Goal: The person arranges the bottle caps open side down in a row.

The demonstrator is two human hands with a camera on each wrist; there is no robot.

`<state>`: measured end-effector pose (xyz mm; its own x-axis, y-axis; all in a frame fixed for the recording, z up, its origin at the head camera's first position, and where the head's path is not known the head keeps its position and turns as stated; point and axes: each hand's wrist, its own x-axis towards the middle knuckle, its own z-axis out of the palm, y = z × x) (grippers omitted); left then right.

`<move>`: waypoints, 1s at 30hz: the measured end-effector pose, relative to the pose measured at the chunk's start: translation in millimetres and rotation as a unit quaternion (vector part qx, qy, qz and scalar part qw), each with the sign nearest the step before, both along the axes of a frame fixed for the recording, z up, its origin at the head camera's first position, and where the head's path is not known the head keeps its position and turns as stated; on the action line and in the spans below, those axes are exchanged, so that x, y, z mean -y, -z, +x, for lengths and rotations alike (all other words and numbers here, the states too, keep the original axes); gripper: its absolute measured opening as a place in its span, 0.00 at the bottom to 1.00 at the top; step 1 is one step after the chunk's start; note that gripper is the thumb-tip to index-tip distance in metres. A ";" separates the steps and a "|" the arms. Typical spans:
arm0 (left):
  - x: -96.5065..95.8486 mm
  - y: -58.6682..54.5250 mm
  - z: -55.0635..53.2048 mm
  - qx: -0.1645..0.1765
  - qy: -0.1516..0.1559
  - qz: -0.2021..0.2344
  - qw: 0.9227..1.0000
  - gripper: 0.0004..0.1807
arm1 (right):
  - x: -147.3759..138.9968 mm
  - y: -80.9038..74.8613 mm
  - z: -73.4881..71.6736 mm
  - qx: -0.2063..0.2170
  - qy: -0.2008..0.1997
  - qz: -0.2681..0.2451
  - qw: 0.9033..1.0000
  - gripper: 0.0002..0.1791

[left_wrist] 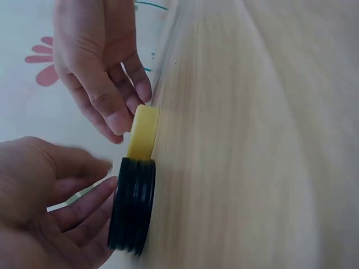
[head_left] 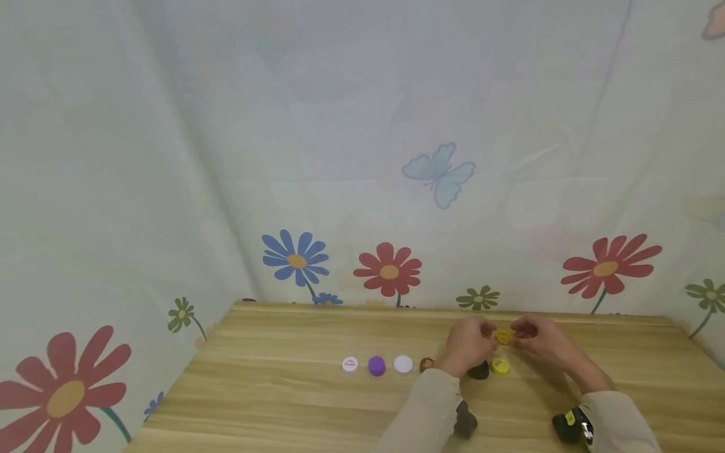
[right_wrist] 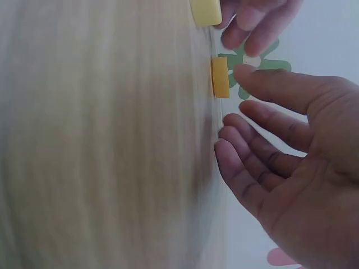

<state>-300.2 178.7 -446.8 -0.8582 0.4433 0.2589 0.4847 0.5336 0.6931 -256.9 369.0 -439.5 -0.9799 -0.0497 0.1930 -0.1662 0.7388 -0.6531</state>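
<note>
An orange-yellow bottle cap (head_left: pixel 503 337) lies on the wooden table between my two hands. From the right wrist view, the orange cap (right_wrist: pixel 220 77) stands just apart from the thumb of my right hand (right_wrist: pixel 308 151), whose fingers are loosely bent with nothing between them. My left hand (head_left: pixel 469 343) is on the cap's other side, fingers parted and holding nothing. Closer to me lie a lighter yellow cap (head_left: pixel 501 365) and a black ridged cap (left_wrist: pixel 132 204), near my left hand's fingers. My right hand (head_left: pixel 540 338) reaches in from the right.
Further left in the row are a white cap with red print (head_left: pixel 350 364), a purple cap (head_left: pixel 376 365), a plain white cap (head_left: pixel 403 363) and a brown cap (head_left: pixel 427 364), partly hidden by my left arm. A flowered curtain (head_left: pixel 340 157) hangs behind the table (head_left: pixel 272 402).
</note>
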 end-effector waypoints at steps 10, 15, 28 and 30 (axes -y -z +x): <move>-4.2 5.8 -3.6 -0.017 0.017 -0.010 1.000 0.16 | 3.2 7.0 -5.9 0.011 -0.003 -0.015 1.000 0.15; -5.7 5.5 -3.2 -0.012 0.025 -0.003 1.000 0.16 | 6.9 7.8 -6.7 0.012 0.009 -0.017 1.000 0.13; -4.7 -3.1 0.1 0.018 0.016 0.038 0.999 0.14 | 6.3 4.9 -0.2 -0.024 -0.002 -0.036 0.999 0.11; -4.5 -3.3 0.3 0.008 0.015 0.050 0.999 0.12 | 5.8 3.1 2.1 -0.034 -0.010 -0.037 0.999 0.11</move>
